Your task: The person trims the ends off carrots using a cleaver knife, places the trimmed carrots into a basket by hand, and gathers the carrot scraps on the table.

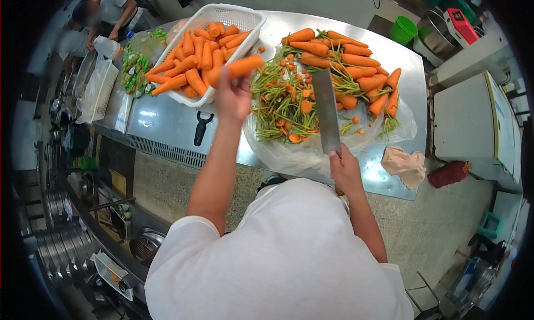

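My left hand [235, 96] grips a trimmed carrot [243, 67], slightly blurred, at the near right edge of a white plastic basket [253, 28]. Inside that basket lie many carrots [192, 64] without tops. My right hand [345, 167] is closed round the handle of a cleaver [326, 114], its broad blade pointing away from me. Under the blade, a heap of cut green tops and orange ends [289, 108] covers a clear plastic bag [278, 153]. Behind and right of the heap are carrots with green stems attached [364, 69].
A black peeler [202, 129] lies on the metal table [167, 119] left of my left arm. At the right front edge rests a crumpled beige cloth [404, 165]. Beyond the basket are green wrapped pieces [133, 69] and another person [114, 14]. A green bucket [403, 30] stands at the far right.
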### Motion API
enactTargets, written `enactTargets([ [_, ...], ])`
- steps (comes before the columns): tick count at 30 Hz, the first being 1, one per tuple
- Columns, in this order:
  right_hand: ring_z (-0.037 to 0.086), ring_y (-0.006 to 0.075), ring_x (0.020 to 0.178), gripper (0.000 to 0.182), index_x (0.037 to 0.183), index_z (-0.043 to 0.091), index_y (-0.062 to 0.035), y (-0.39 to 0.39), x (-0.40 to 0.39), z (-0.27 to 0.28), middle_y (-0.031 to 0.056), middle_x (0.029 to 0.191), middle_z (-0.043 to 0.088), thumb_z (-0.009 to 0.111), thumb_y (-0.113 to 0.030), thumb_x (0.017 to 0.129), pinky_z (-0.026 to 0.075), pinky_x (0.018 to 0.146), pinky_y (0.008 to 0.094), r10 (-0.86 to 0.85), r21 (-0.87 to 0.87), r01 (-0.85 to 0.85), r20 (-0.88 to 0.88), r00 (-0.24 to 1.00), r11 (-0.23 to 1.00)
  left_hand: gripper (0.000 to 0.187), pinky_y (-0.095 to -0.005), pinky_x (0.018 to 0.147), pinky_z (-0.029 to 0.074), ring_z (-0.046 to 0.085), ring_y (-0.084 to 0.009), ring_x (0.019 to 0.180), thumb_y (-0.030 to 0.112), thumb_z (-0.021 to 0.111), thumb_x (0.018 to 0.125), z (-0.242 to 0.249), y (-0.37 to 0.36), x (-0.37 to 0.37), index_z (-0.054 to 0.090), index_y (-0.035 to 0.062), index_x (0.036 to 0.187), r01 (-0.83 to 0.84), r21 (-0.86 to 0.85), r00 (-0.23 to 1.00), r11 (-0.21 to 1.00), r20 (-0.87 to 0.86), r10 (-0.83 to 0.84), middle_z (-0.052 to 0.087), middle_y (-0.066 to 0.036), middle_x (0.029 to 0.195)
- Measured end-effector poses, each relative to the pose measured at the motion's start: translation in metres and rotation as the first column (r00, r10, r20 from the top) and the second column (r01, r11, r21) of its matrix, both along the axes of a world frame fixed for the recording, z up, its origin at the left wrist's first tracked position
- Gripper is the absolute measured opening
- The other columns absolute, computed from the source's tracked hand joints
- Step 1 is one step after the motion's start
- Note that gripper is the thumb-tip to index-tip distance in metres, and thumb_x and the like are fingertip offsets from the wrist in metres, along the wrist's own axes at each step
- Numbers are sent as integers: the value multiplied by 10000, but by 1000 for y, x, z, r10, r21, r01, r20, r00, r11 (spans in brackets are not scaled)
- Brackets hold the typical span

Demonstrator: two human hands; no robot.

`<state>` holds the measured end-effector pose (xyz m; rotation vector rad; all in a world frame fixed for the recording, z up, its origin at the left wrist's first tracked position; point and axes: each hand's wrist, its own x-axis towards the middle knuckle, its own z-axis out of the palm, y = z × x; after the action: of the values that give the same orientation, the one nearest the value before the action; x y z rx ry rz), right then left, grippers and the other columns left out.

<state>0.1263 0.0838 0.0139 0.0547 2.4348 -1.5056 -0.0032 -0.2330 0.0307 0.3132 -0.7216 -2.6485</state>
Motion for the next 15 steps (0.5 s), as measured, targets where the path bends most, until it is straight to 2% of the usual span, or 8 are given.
enactTargets([
  [1,548,121,520,206,1133,572,2,5,0,0,49,686,571,543,-159,1007,456,487,314,-43,-31,45,41,998,999,449,-419,1032,561,649,-271,1120,247,714,956,11,-20,-16,520,1,1278,-65,-4,996,998,-60,65,613,-132,1255],
  [2,522,88,527,180,1111,575,-15,8,-1,7,8,691,543,545,-159,1009,452,486,269,-73,-42,77,90,993,996,432,-429,1067,534,643,-271,1108,277,689,972,11,-44,-34,532,-10,1254,-188,34,982,982,-9,189,616,-117,1222],
  [5,509,88,521,137,1061,569,-24,18,2,22,2,684,522,537,-147,1012,438,478,263,-178,-134,204,181,967,970,377,-421,1032,541,639,-239,1090,288,679,975,10,-68,-58,572,17,1213,-169,176,977,970,159,142,640,-87,1157],
  [8,482,87,510,104,1032,556,-37,31,11,15,-10,676,495,528,-135,1014,418,468,254,-252,-186,274,136,958,944,264,-347,888,537,647,-178,1046,261,649,981,-4,-12,-56,642,50,1139,256,-403,965,879,160,-208,684,-32,1048],
  [10,475,88,505,93,1031,549,-41,36,17,14,-8,679,493,525,-129,1014,410,464,253,-299,-215,330,162,940,919,263,-335,858,527,671,-209,969,254,628,976,6,53,-45,689,40,1114,499,-731,862,465,367,-349,709,-48,1018],
  [12,467,90,499,82,1030,542,-44,40,23,13,-5,682,492,522,-122,1014,402,461,253,-345,-242,381,181,921,892,246,-371,847,528,687,-273,929,227,627,958,-10,104,-49,712,47,1103,367,-916,834,-161,400,-379,724,-86,999],
  [14,468,93,496,77,1047,537,-48,42,30,10,6,691,496,528,-112,1005,402,461,254,-387,-289,441,226,894,850,287,-389,861,528,669,-333,989,207,644,920,-34,149,-62,686,62,1164,189,-827,762,-529,463,-452,690,-122,1063],
  [15,468,93,496,77,1047,537,-48,45,33,8,6,691,496,528,-112,1005,402,461,254,-400,-286,452,222,889,845,287,-389,861,528,669,-333,989,207,644,920,-49,167,-65,686,62,1164,179,-830,757,-528,459,-465,690,-122,1063],
])
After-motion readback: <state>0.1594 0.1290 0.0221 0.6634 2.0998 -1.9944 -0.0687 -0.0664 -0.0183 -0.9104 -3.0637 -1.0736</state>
